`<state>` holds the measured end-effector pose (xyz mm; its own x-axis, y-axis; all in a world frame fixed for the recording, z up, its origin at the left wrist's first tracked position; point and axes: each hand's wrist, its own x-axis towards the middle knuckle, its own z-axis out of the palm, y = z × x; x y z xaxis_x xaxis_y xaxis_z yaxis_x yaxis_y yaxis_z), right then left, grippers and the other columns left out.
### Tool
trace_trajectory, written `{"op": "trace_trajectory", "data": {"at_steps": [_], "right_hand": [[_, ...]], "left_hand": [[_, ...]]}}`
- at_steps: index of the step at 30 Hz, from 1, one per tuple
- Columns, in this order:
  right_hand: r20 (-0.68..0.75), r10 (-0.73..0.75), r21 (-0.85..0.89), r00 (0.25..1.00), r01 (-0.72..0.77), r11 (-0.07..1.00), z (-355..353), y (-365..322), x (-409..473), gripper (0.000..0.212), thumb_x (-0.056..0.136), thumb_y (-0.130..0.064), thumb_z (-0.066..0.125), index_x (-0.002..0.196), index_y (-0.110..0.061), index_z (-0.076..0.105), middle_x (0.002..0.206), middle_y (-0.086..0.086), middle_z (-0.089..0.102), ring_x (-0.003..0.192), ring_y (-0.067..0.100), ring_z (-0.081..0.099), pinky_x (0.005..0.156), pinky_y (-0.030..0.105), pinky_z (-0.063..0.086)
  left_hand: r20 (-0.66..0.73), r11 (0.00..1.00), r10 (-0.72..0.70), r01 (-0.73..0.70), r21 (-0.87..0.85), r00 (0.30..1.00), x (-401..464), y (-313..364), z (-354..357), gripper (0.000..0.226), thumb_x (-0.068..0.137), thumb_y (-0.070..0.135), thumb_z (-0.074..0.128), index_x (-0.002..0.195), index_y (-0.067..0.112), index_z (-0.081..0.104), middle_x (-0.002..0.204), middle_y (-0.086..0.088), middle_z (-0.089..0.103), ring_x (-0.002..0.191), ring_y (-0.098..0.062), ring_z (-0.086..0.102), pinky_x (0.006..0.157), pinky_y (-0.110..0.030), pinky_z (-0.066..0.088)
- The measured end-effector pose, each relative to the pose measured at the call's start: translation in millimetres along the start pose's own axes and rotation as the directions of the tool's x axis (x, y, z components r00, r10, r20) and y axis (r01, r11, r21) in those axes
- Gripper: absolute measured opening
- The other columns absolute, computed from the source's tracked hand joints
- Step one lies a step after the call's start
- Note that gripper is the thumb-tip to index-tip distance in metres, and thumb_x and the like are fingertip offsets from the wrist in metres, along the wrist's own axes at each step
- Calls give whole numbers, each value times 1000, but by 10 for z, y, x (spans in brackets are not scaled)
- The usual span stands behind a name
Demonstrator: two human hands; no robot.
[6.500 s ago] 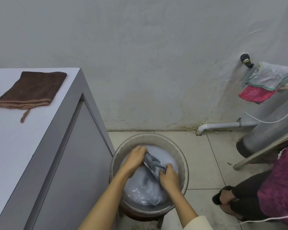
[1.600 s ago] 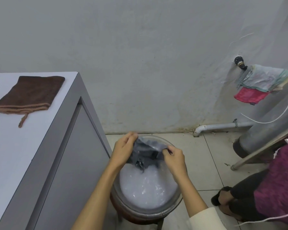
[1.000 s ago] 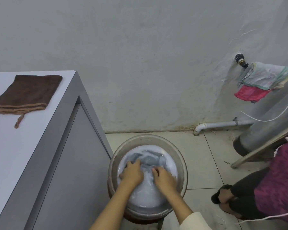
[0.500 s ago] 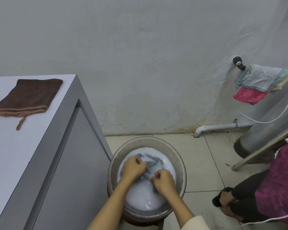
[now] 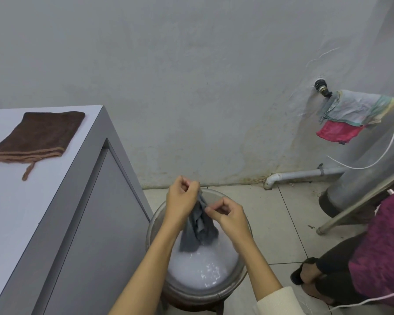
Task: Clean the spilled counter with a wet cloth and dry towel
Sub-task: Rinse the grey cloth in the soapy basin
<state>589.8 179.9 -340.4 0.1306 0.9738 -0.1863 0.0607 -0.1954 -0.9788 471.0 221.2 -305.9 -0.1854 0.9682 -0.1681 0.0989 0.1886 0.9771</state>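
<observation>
A wet grey cloth (image 5: 197, 226) hangs bunched over a metal basin (image 5: 242, 278) of milky water on the floor. My left hand (image 5: 181, 202) grips its top edge, lifted above the basin's far rim. A little lower and to the right, my right hand (image 5: 228, 215) pinches the cloth's side. The cloth's lower end hangs just above the water. A folded brown towel (image 5: 35, 135) lies flat on the white counter (image 5: 21, 212) at the left, apart from both hands.
The counter's grey cabinet side (image 5: 96, 223) stands right beside the basin. A white pipe (image 5: 305, 173) runs along the wall base. Rags (image 5: 350, 117) hang from a tap at the right. Another person (image 5: 378, 253) crouches at the right, beside a metal cylinder (image 5: 373, 169).
Both hands have risen out of the water, lifting the grey cloth up above the basin. Half a second ago they were rubbing it low in the water.
</observation>
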Motion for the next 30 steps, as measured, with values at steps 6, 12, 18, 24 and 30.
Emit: {"op": "trace_trajectory", "data": {"at_steps": [6,12,18,24,30], "right_hand": [[-52,-100,-219,994,86,972,21,68,21,9,85,-12,67,92,-15,64,80,-1,64,76,9,60,65,14,50],[1,45,-558,999,-37,829,99,599,77,25,90,-13,58,114,-16,63,102,5,57,89,18,58,73,18,45],[172,220,-657,960,-55,752,169,882,57,37,87,-8,55,123,-14,62,121,12,58,104,24,59,91,26,47],[170,260,-719,951,-61,693,231,1005,33,55,94,-4,41,146,-21,33,134,10,38,122,25,44,105,30,37],[125,242,-680,962,-94,728,177,1004,44,42,97,-10,39,139,-13,41,138,8,43,123,22,46,102,29,37]], "left_hand": [[61,966,132,-142,217,989,14,-72,-76,11,83,9,56,77,15,49,66,7,52,56,-6,45,48,-11,35],[366,750,144,-343,566,919,40,-742,-125,21,88,9,51,105,20,57,106,2,60,104,-18,53,82,-16,41],[478,438,-124,-385,812,869,29,-1197,-185,45,94,19,43,138,29,40,142,2,38,126,-24,36,97,-36,37],[417,345,-129,-354,869,900,2,-1410,-208,52,98,23,33,145,44,22,144,-2,34,125,-26,35,99,-40,36],[379,358,-113,-318,878,919,142,-1238,-135,40,99,21,35,136,31,45,144,-3,36,130,-28,31,103,-41,32]]}}
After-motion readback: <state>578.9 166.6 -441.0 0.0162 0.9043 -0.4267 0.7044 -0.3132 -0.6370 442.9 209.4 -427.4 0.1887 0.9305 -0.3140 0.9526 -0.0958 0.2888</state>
